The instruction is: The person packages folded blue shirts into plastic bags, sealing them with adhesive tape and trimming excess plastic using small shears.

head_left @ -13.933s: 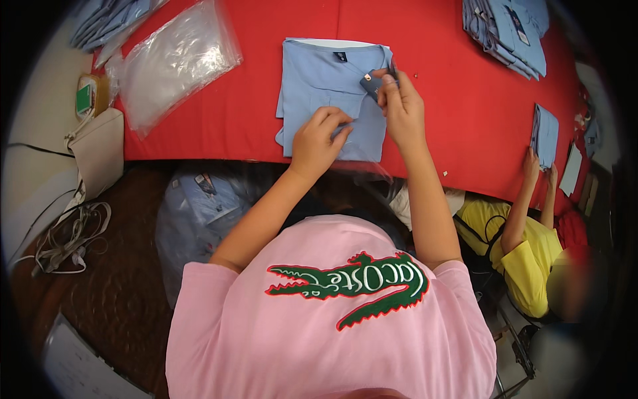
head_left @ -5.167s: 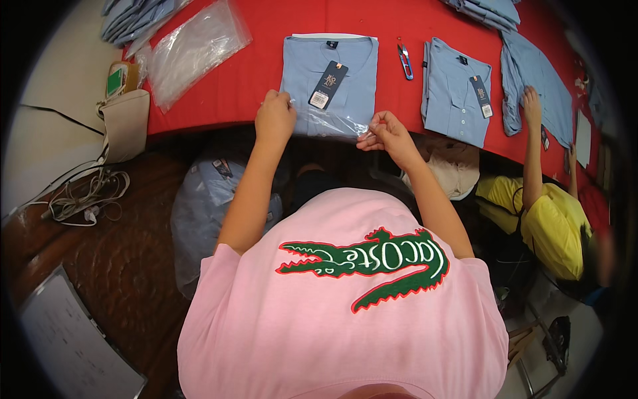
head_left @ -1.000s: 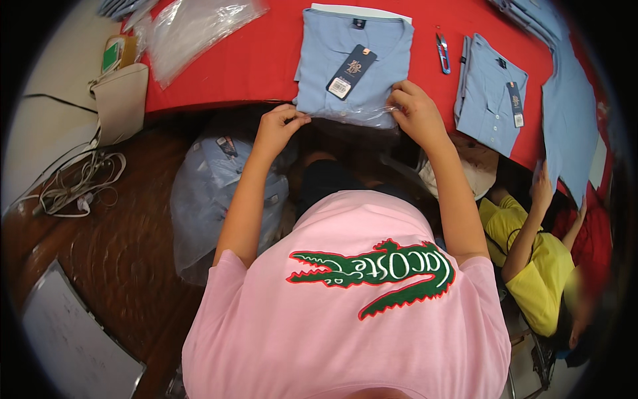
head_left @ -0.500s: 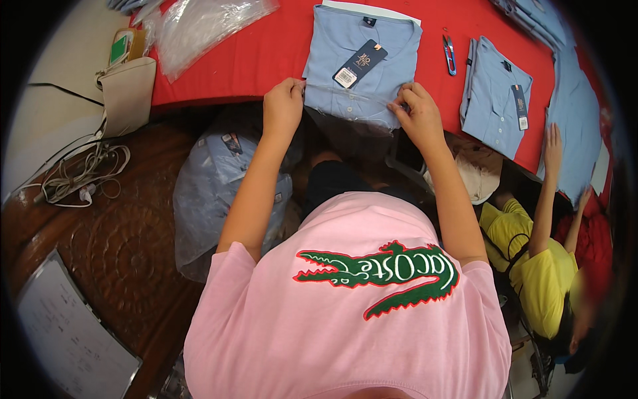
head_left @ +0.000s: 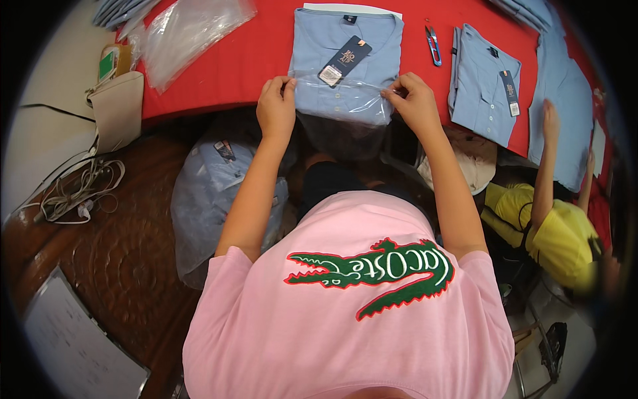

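Note:
A folded light blue shirt (head_left: 380, 50) with a dark hang tag (head_left: 344, 61) lies at the table's near edge, backed by a white sheet that shows behind its collar. A clear plastic bag (head_left: 362, 103) covers the shirt's lower part, and its loose end hangs below the edge. My left hand (head_left: 276, 106) pinches the bag's rim at the shirt's left side. At the right side, my right hand (head_left: 413, 100) grips the same rim between thumb and fingers. Both hands are closed on the thin plastic.
Blue-handled thread snips (head_left: 433, 48) and another folded blue shirt (head_left: 480, 86) lie to the right on the red tablecloth (head_left: 212, 76). Empty clear bags (head_left: 193, 40) are at left. A co-worker's hand (head_left: 550, 123) touches blue cloth. Below stands a large bag of packed shirts (head_left: 212, 179).
The bag's rim has moved farther up over the shirt's front, with both hands holding it. The whole view has shifted slightly. The co-worker's body and arms have moved.

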`<state>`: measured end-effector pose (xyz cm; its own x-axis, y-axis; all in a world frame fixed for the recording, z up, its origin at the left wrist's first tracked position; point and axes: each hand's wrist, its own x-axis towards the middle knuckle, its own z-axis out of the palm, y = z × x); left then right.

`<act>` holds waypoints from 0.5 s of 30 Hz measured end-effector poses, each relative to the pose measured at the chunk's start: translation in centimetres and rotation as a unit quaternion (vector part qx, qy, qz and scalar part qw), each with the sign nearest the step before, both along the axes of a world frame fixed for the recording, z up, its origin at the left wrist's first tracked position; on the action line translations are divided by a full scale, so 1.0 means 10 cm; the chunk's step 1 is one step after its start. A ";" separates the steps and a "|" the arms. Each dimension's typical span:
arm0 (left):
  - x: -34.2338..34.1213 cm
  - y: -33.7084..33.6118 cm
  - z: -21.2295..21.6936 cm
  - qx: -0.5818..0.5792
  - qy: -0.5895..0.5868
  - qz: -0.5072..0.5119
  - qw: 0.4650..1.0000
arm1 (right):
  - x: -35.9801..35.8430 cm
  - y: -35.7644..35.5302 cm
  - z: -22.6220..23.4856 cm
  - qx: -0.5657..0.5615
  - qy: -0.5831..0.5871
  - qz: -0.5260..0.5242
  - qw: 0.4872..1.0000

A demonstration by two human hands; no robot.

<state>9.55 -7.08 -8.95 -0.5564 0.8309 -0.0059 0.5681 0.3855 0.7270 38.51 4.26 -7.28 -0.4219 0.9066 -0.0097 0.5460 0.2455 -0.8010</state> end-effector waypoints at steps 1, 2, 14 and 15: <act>0.06 0.03 -0.04 0.022 0.065 0.006 0.998 | 0.00 0.01 0.03 0.007 -0.008 0.004 1.000; 0.10 0.06 -0.07 0.044 0.129 0.011 0.991 | 0.04 0.00 -0.02 -0.020 0.018 0.012 1.000; 0.11 0.25 -0.37 0.226 0.266 -0.269 0.898 | 0.51 -0.62 -0.30 -0.420 0.299 0.024 0.857; 0.11 0.23 -0.36 0.222 0.265 -0.274 0.897 | 0.53 -0.67 -0.32 -0.415 0.266 0.005 0.870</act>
<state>10.61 -4.77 -12.59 0.1097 0.8353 0.5387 0.8949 -0.3189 0.3123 43.78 -2.44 -10.50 -0.5746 0.6769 -0.4600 0.0459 -0.5345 -0.8439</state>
